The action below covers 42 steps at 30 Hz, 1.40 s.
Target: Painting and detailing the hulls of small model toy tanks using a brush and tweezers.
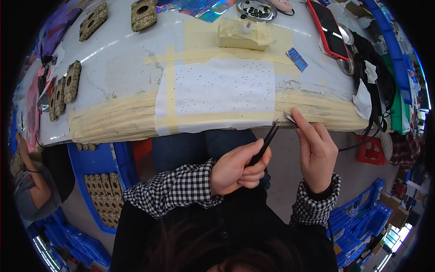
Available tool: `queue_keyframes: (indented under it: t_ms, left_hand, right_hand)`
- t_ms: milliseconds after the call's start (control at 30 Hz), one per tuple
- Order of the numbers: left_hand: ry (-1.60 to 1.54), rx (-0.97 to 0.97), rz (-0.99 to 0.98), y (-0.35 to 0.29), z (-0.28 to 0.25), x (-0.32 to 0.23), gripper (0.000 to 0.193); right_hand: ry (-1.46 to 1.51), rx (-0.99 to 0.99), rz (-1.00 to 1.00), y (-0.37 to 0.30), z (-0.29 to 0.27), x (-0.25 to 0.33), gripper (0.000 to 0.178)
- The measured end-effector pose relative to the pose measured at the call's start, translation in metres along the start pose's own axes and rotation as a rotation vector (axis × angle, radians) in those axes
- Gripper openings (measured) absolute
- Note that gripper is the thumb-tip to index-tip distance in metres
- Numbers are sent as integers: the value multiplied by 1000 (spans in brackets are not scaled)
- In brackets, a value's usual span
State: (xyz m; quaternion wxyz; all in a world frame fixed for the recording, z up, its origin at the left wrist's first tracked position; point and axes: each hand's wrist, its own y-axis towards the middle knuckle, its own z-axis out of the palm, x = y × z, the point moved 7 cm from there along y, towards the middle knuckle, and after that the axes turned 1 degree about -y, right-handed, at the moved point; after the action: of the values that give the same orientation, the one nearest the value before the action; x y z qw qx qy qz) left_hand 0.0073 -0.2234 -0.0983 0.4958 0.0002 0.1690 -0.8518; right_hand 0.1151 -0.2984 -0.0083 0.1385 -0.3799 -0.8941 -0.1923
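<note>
My left hand [236,167] is closed around black tweezers [264,146], whose fine tips point up and away, just past the table's front edge. Close to those tips, my right hand [316,152] pinches a small, flat, dark-and-white piece [290,119] between thumb and fingers; its kind is too small to make out. A white paper sheet [224,84], taped down at the table edge, lies to the left of the tweezer tips. Many tiny dark specks are scattered over it.
Beyond the sheet stands a tape-covered block [242,38]. A red-cased phone [328,29] lies at the far right, near a dish of small dark parts [256,10]. Camouflage-patterned cases [144,14] sit at the left. Below, a blue crate [85,158] holds more cases.
</note>
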Motion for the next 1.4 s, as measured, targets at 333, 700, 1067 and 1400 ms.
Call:
queue_keyframes:
  t_ms: [333,700,1067,1400]
  left_hand:
    - [-48,23,-34,2,-2,2,42]
    - [-44,28,-5,0,2,-1,35]
    - [51,-87,111,7,-1,-4,40]
    - [-18,46,7,7,6,-4,42]
  right_hand:
    - [1,23,-50,-7,-4,1,45]
    - [14,15,-58,-8,4,3,45]
    - [13,-39,-14,-10,5,-2,45]
    - [26,-18,-58,-12,7,0,45]
